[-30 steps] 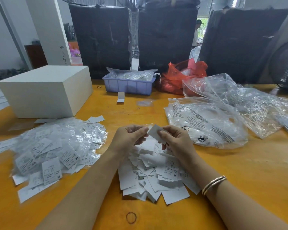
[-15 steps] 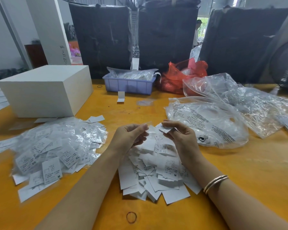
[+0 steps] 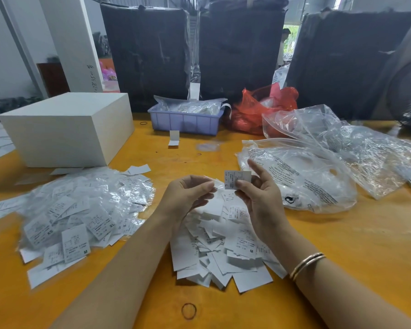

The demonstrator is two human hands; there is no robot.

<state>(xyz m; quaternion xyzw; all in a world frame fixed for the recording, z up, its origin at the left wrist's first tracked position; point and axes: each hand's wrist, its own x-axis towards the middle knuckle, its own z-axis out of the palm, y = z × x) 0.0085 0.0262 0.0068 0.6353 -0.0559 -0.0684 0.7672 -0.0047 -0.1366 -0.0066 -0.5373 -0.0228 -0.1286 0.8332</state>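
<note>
Two hands hover above the heap of paper labels (image 3: 223,248) near the table's (image 3: 356,252) front edge. The right hand (image 3: 259,200) pinches one label (image 3: 236,178), marked L, thumb against curled fingers, forefinger raised. The left hand (image 3: 188,194) pinches a small clear bag (image 3: 216,184) just beside it.

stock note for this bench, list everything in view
held label: one, white, marked L, centre
clear sleeve: one, left of held label
loose labels: one pile, white, near centre
sleeved labels: one pile, white in clear film, left
box: one, white, far left
tray: one, lilac, far centre
red bag: one, right of tray
clear bags: several, right
rubber bands: two, dark, near edge and by tray
table: one, orange
bales: three, black, behind table
bangles: two, gold, right wrist
left hand: pinches clear sleeve
right hand: pinches held label
</note>
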